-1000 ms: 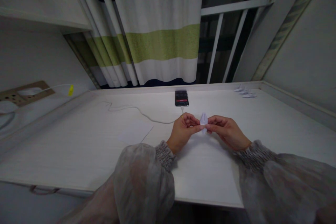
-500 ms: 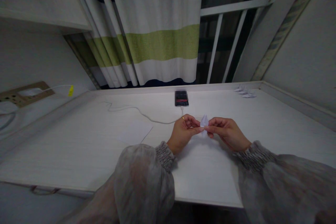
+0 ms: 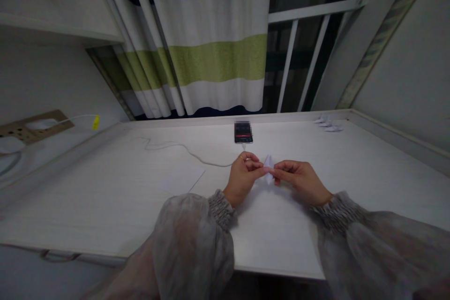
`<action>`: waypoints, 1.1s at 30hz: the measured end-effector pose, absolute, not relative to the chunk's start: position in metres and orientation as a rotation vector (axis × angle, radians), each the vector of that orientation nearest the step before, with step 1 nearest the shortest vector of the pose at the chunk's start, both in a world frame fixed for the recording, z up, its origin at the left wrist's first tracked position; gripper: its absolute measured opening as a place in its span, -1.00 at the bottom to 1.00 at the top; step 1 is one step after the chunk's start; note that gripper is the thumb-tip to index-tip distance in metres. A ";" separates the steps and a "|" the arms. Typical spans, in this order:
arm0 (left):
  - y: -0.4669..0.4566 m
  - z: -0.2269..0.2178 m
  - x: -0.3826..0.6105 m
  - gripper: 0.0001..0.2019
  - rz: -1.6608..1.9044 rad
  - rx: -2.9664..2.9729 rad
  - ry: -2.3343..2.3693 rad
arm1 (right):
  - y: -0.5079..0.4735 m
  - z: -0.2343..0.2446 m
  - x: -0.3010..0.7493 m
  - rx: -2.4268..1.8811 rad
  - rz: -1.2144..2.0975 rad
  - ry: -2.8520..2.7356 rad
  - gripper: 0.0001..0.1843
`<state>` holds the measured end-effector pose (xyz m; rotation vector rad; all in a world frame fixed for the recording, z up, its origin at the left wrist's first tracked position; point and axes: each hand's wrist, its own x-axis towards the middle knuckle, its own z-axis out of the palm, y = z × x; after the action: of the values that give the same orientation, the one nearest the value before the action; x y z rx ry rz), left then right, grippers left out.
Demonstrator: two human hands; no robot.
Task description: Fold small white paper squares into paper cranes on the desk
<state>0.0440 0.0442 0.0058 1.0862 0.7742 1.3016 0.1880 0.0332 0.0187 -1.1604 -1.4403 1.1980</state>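
Observation:
Between my two hands, above the white desk, is a small piece of folded white paper with a pointed top. My left hand, with a ring on one finger, pinches it from the left between thumb and fingers. From the other side my right hand pinches the same paper, its thumb tip close to the left one. The fingertips cover the middle of the paper, so its exact folds are hidden.
Beyond my hands lies a phone with a white cable running left. Flat sheets of white paper lie left of my hands. Several small folded paper pieces sit at the back right. A socket strip is on the left wall.
The folded paper and my right hand have shifted slightly left. The paper now looks narrower, turned more edge-on, and my thumbs are closer together. The phone and sheets have stayed in place.

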 end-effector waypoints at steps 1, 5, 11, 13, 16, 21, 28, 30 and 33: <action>0.044 0.006 0.044 -0.58 1.300 1.089 0.770 | 0.033 0.018 0.188 -1.156 1.203 -1.452 -0.70; 0.044 0.005 0.046 -0.51 1.280 1.101 0.707 | 0.033 0.017 0.188 -1.102 1.252 -1.464 -0.69; 0.043 0.006 0.048 -0.44 1.278 1.070 0.632 | 0.030 0.018 0.187 -1.025 1.320 -1.410 -0.69; 0.043 0.007 0.047 -0.43 1.291 1.042 0.635 | 0.030 0.019 0.187 -1.013 1.318 -1.403 -0.69; 0.043 0.008 0.046 -0.43 1.321 1.022 0.676 | 0.031 0.019 0.188 -1.009 1.291 -1.431 -0.71; 0.043 0.008 0.045 -0.44 1.296 1.029 0.670 | 0.034 0.016 0.191 -0.990 1.277 -1.472 -0.73; 0.043 0.007 0.046 -0.48 1.306 1.053 0.645 | 0.032 0.018 0.190 -1.014 1.250 -1.470 -0.71; 0.043 0.007 0.045 -0.50 1.297 1.041 0.674 | 0.032 0.019 0.189 -1.035 1.220 -1.488 -0.71; 0.042 0.007 0.045 -0.56 1.262 1.045 0.719 | 0.033 0.019 0.189 -1.058 1.203 -1.498 -0.71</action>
<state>0.0455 0.0422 0.0074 1.0452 0.7186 1.2623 0.1895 0.0327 0.0186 -1.0584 -1.4983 1.2034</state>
